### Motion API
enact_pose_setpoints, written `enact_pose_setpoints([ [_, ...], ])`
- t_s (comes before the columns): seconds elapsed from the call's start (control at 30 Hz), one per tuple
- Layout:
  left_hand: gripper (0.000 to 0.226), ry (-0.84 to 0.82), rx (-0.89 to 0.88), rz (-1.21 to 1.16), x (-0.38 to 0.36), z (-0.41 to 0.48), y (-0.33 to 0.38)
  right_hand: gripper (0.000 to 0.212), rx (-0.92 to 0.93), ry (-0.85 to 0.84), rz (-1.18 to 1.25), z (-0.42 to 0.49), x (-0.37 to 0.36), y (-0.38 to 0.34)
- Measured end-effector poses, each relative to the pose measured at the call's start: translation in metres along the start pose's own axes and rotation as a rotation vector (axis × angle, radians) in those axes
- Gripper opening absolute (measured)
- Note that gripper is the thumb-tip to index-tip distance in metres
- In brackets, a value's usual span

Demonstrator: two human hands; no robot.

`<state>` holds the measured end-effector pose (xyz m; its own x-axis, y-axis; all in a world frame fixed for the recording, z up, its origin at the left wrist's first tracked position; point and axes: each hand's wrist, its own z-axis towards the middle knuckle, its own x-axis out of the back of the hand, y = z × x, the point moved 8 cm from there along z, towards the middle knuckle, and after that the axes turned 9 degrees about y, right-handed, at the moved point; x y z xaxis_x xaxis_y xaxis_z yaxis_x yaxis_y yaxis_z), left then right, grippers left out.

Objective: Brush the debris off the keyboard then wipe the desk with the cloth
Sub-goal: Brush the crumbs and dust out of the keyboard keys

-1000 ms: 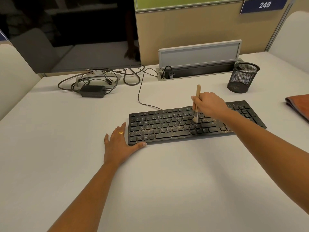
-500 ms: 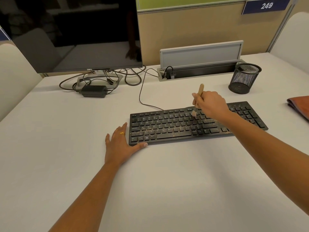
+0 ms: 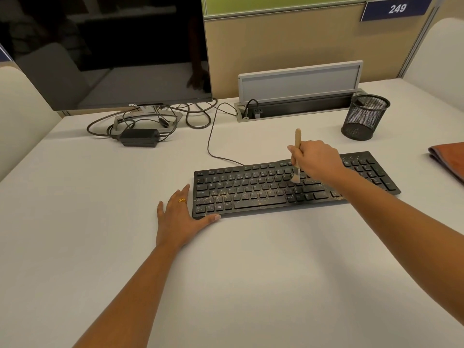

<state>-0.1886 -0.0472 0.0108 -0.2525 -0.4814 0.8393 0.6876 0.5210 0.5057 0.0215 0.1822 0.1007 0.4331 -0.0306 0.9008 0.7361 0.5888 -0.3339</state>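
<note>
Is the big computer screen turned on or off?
It looks off. The monitor is dark all over and shows only faint reflections of the room, with no picture or glow.

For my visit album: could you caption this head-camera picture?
Right hand holds a small brush to the crumb-speckled keyboard; left hand rests flat against its corner.

Keyboard point(image 3: 288, 189) mid-desk point(image 3: 226, 272), monitor point(image 3: 105, 51) behind-left, cloth point(image 3: 449, 156) right.
</note>
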Motion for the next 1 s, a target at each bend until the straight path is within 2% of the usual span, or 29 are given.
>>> enact_pose_setpoints([
  [0.1, 0.116, 0.004, 0.001, 0.007, 0.000, 0.000, 0.001, 0.045, 0.051, 0.093, -0.179, 0.002, 0.011, 0.001],
  [0.27, 0.120, 0.001, -0.002, 0.004, 0.001, -0.001, 0.000, 0.047, -0.058, 0.117, 0.073, 0.002, 0.011, 0.013],
  [0.43, 0.121, 0.000, -0.002, -0.001, 0.000, 0.000, 0.001, 0.050, -0.076, 0.022, 0.085, -0.004, -0.002, 0.016],
  [0.6, 0.114, 0.010, 0.000, 0.001, 0.000, -0.001, 0.000, 0.050, -0.122, 0.153, 0.141, -0.003, 0.012, 0.019],
  [0.77, 0.113, 0.014, 0.003, 0.008, 0.001, -0.001, 0.001, 0.050, -0.114, 0.074, 0.123, -0.006, 0.001, 0.021],
  [0.93, 0.113, 0.012, 0.011, 0.007, 0.001, 0.000, 0.000, 0.046, -0.126, 0.121, 0.310, -0.002, 0.003, 0.015],
  [1.0, 0.113, 0.010, 0.013, 0.009, 0.001, 0.000, 0.000, 0.047, -0.116, 0.113, 0.286, -0.003, -0.001, 0.015],
])
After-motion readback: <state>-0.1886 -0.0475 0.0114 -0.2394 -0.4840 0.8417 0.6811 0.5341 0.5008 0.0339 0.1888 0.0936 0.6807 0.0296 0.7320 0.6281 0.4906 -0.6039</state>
